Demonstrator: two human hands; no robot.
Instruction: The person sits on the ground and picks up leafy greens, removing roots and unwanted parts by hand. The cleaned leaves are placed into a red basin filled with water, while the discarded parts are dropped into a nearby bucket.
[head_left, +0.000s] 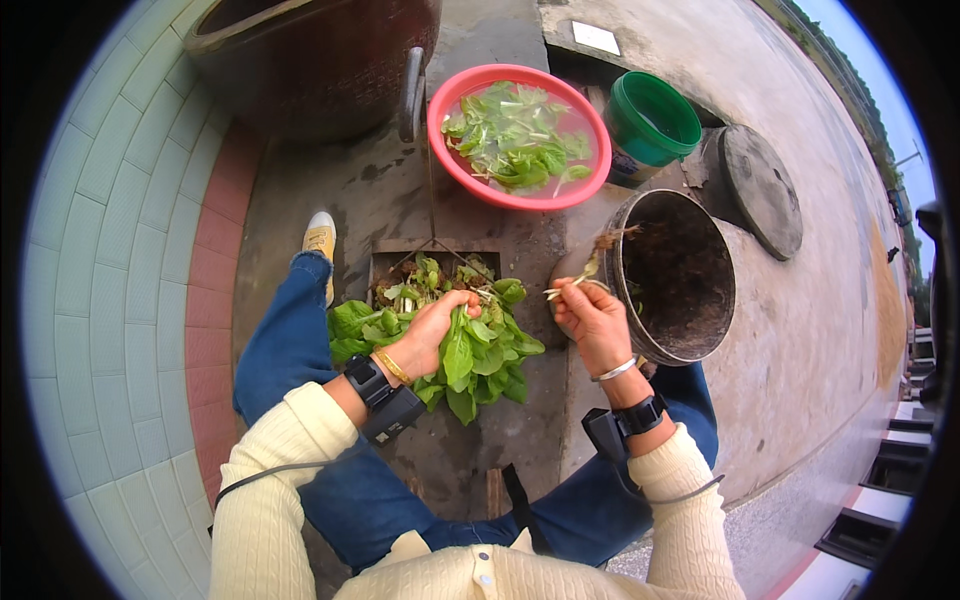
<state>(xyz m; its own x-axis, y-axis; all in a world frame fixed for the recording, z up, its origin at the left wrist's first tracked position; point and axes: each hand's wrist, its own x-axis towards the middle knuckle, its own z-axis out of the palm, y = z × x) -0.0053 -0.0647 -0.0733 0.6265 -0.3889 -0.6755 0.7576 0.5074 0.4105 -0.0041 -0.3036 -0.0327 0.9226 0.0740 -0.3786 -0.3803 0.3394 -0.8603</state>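
Leafy greens (487, 360) lie heaped over a square metal dustpan (382, 259) with a long thin handle, on the concrete floor between my legs. My left hand (439, 326) is closed around a bunch of the green leaves at the middle of the heap. Right of the heap, my right hand (589, 311) pinches some pale stems and a withered yellowish leaf (591, 268), beside the rim of a grey bucket (616, 277) with a dark, dirty inside. Beyond the heap stands a pink-red plastic basin (510, 201) of water, in which cut green leaves (525, 146) float.
A green plastic bucket (649, 124) stands right of the basin, near a round concrete lid (761, 191) leaning at an opening. A large dark glazed vat (315, 67) stands at the upper left, beside a tiled wall (112, 262). A white tile (596, 37) lies at the top.
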